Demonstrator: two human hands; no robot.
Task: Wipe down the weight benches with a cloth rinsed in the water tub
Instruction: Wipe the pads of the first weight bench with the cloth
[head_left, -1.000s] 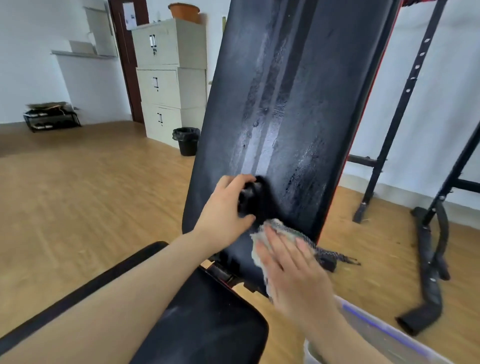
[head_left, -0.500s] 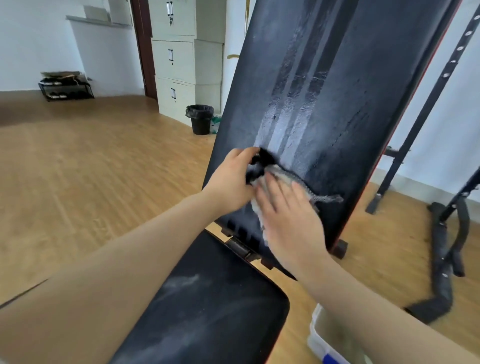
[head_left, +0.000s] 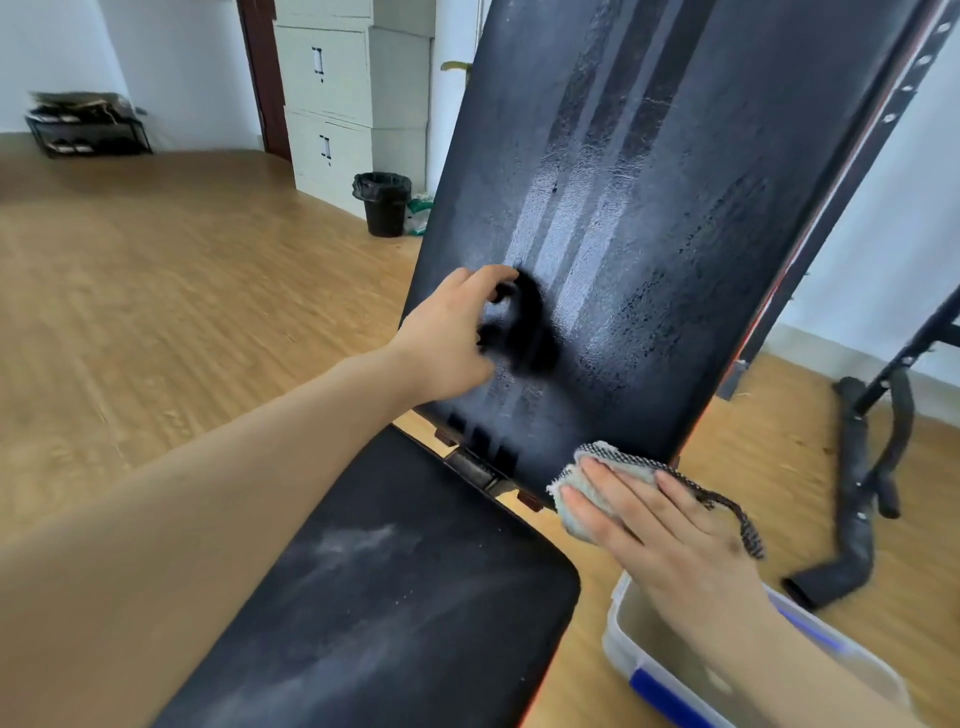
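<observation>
The black weight bench has an upright backrest (head_left: 675, 234), streaked with wet and dusty marks, and a dusty seat pad (head_left: 389, 597) below it. My left hand (head_left: 447, 332) grips a blurred black rag (head_left: 524, 332) against the middle of the backrest. At the backrest's lower right corner my right hand (head_left: 660, 535) presses a grey cloth (head_left: 587, 467) with straight fingers; a dark frayed edge of the cloth hangs off to the right. The white water tub (head_left: 618, 613) with blue clips sits on the floor under my right forearm.
A black rack frame (head_left: 872, 467) stands on the floor to the right of the bench. A black trash bin (head_left: 384, 202) and grey filing cabinets (head_left: 343, 98) are behind on the left. A low shelf (head_left: 88, 124) sits by the far wall across the wooden floor.
My right hand has slid the grey cloth down from the middle of the backrest to its lower right corner. The left hand stays at the middle with the black rag.
</observation>
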